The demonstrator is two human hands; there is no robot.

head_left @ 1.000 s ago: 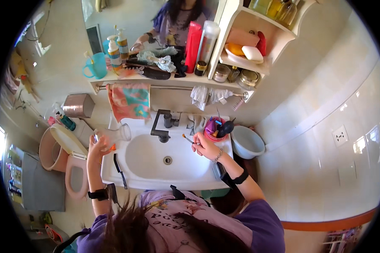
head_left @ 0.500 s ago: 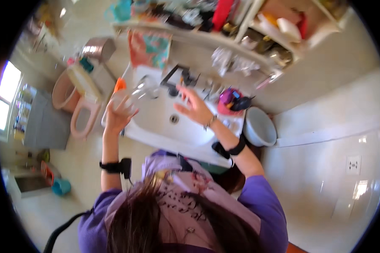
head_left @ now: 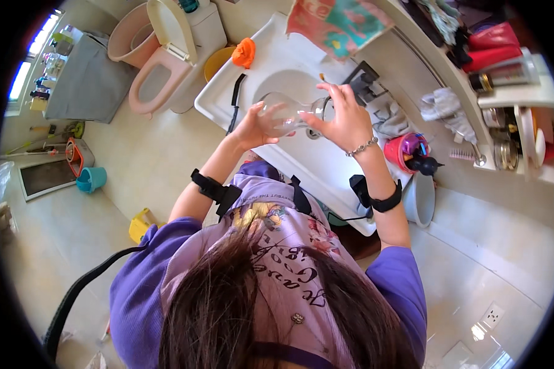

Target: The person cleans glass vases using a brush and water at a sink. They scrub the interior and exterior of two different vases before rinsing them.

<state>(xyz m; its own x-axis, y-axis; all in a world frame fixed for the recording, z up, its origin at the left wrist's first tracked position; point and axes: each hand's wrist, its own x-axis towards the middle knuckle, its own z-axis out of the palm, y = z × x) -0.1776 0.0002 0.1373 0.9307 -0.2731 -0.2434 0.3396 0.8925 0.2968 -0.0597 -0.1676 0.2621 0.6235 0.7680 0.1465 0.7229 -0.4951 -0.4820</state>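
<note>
A clear glass vase point(head_left: 280, 115) with a round body and a narrower neck lies sideways in the air over the white sink point(head_left: 345, 165). My left hand point(head_left: 250, 128) is closed around its rounded end. At the neck and flared mouth, my right hand point(head_left: 346, 118) grips with thumb and fingers; a chain bracelet circles that wrist. Beyond the right hand stands the dark faucet point(head_left: 364, 80). Part of the basin and its drain is hidden behind the vase and my right hand.
On the sink's left corner sit an orange figure point(head_left: 244, 53) and a long black item point(head_left: 236, 91). A pink-and-teal cloth point(head_left: 338, 27) hangs behind. To the right are a pink cup of small items point(head_left: 397, 152), cloths point(head_left: 447, 112) and a grey basin point(head_left: 421, 200). A toilet point(head_left: 160, 80) stands left.
My right hand, earlier open and apart from the vase, now holds its neck. The vase has come nearer the basin's middle, and my view has turned.
</note>
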